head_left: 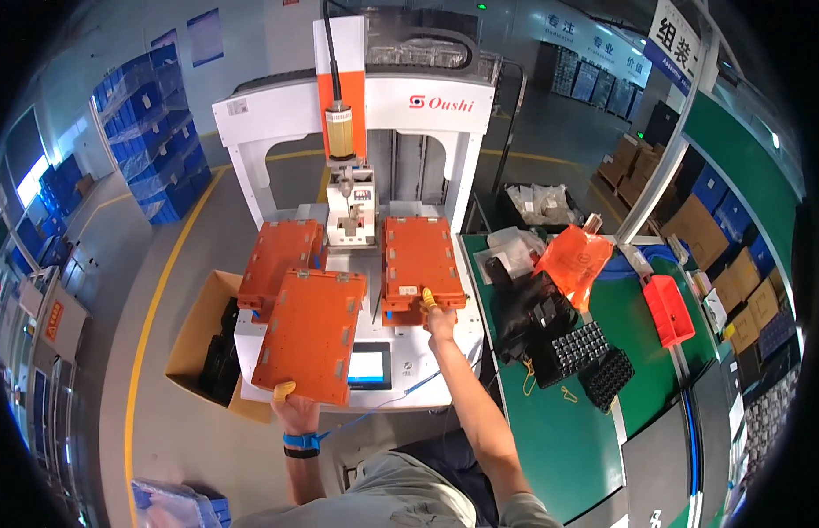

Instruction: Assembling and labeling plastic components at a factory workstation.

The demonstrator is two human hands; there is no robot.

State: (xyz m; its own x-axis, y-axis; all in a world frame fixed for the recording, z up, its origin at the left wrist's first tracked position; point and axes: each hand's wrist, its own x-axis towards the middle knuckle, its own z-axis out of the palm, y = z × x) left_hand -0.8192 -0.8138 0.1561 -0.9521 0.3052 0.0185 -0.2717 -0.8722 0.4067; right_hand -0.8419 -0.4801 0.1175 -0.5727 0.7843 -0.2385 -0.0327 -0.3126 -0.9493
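Note:
My left hand (293, 407), with a yellow finger cover and a blue wrist strap, grips the near edge of a flat orange plate (311, 330). The plate carries small metal clips along its edges and is tilted, held in front of a second orange fixture (279, 255), which it partly hides. My right hand (439, 321), also with yellow on its fingers, is closed over the near edge of the right-hand orange fixture (420, 255). That fixture lies on the white bed of a gantry machine (466, 167); my fingers' undersides are hidden.
A spindle head (341, 132) hangs between the fixtures. Below is a small screen (370, 365). A cardboard box (194, 352) with black parts stands left. The green bench (550, 440) at right bears black trays (581, 348), an orange bag (575, 260) and a red bin (667, 310).

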